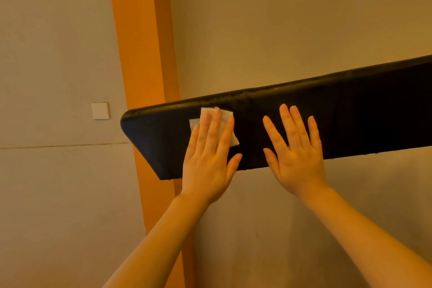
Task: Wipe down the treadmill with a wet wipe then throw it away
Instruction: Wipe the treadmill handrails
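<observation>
A long black panel of the treadmill stretches from the middle of the view up to the right edge, tilted. A white wet wipe lies flat on its left part. My left hand presses on the wipe with straight fingers, covering most of it. My right hand lies flat on the bare black surface a short way to the right, fingers spread and holding nothing.
Behind the panel is a pale wall with an orange vertical column. A white wall switch sits to the left of the column. The panel's rounded left end juts out in front of the column.
</observation>
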A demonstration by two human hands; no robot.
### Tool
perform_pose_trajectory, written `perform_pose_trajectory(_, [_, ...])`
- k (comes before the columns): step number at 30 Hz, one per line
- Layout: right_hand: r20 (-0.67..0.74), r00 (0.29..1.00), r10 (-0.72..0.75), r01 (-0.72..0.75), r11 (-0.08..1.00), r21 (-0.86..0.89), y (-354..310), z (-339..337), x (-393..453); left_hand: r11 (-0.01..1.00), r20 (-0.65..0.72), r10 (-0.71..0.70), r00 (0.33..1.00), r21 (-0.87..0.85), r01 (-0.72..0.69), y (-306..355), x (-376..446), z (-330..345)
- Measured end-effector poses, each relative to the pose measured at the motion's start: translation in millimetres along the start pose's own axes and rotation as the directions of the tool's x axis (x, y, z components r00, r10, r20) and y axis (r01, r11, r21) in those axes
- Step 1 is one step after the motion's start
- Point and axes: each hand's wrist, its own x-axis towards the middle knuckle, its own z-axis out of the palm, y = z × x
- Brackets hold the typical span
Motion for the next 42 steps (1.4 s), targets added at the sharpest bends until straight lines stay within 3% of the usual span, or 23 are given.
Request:
perform_pose_trajectory(4, [-0.002,1.0,0.001,-0.001,1.0,-0.003,0,1,0,0.995,0.051,0.075,0.996,0.059,-0.078,7,-32,13])
perform_pose_trajectory(16, [-0.013,1.0,0.008,-0.008,1.0,0.022,0,0,1,0.999,-0.047,-0.009,0.999,0.032,0.011,8,20,-2])
perform_pose_trajectory(29, [0.004,1.0,0.014,-0.014,1.0,0.024,1,0,-1,0.998,0.066,0.038,0.997,0.041,-0.041,25,-30,18])
perform_pose_trajectory(37, [0.015,1.0,0.011,-0.011,1.0,0.014,0,-1,0,0.999,-0.03,0.021,0.999,0.028,-0.02,14,19,1])
perform_pose_trajectory(42, [0.032,1.0,0.0,-0.001,1.0,0.02,2,-4,0,0.999,-0.022,0.036,0.999,0.018,-0.035,17,17,1])
